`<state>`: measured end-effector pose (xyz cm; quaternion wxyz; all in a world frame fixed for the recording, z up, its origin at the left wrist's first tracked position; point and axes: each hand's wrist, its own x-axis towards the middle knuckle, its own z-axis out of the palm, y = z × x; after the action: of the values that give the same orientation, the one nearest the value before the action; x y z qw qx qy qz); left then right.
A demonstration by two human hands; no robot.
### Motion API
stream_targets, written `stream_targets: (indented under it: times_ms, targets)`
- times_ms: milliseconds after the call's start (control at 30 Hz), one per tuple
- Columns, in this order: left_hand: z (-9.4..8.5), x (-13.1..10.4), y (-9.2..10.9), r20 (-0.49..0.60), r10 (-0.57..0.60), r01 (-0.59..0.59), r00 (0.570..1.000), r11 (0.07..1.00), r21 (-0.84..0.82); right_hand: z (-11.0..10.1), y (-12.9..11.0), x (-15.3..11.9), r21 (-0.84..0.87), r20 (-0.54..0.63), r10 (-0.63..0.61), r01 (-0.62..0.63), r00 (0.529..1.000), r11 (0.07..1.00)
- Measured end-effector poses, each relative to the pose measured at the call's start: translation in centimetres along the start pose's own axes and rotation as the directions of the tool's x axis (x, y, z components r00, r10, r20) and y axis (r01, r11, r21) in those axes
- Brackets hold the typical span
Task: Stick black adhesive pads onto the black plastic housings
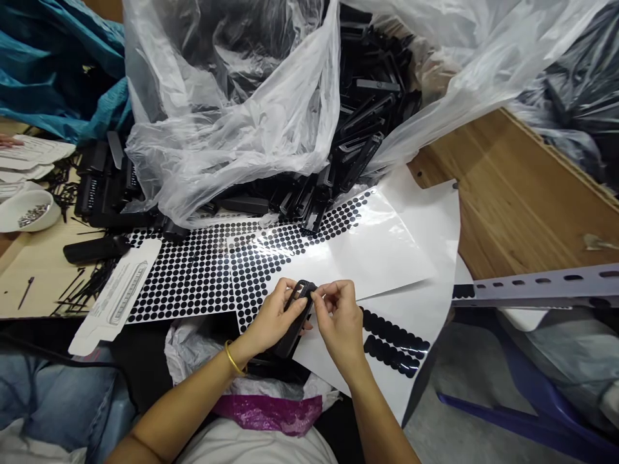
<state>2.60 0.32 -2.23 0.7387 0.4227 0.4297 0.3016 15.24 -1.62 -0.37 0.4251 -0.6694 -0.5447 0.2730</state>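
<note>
My left hand (265, 322) is closed round a long black plastic casing (291, 336), which tilts over the sheets' near edge. An open slot shows near the casing's upper end. My right hand (339, 322) has thumb and forefinger pinched against that end; what they grip, if anything, is too small to tell. Under and beyond the hands lie white sheets (387, 258) bearing rows of round black stickers (193, 274). Part of one sheet has bare backing. Right of my right hand are two short bands of overlapping black dots (394, 335).
Crumpled clear plastic bags (232, 148) and a heap of black casings (358, 129) stand behind the sheets. At left are a folded white box (118, 296), a bowl (31, 209) of small metal pieces and loose black strips. A wooden board (522, 193) borders the right.
</note>
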Motion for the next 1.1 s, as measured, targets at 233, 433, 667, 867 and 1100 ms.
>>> stream_targets:
  times_ms: [233,433,667,867,1100]
  targets:
    - [-0.4,-0.1,-0.2,0.044,-0.006,0.007,0.999,1.0,-0.02,0.0,-0.2,-0.5,-0.035,0.005,-0.034,0.034,0.999,0.999]
    - [-0.5,-0.1,-0.1,0.066,-0.006,0.009,0.998,0.999,-0.043,0.5,0.1,-0.9,-0.12,0.023,-0.143,0.144,0.989,0.982]
    - [-0.4,-0.7,0.0,0.13,-0.053,0.07,0.99,0.989,-0.128,-1.2,2.4,1.2,-0.087,-0.237,-0.115,0.097,0.965,0.991]
    - [-0.3,-1.7,0.8,0.165,-0.035,0.055,0.986,0.992,-0.114,-2.0,2.7,0.9,0.254,-0.151,0.132,-0.09,0.98,0.963]
    - [-3.2,-0.3,3.4,0.324,0.004,-0.127,0.946,0.925,0.358,-2.4,2.8,0.6,0.241,-0.142,0.158,-0.121,0.977,0.963]
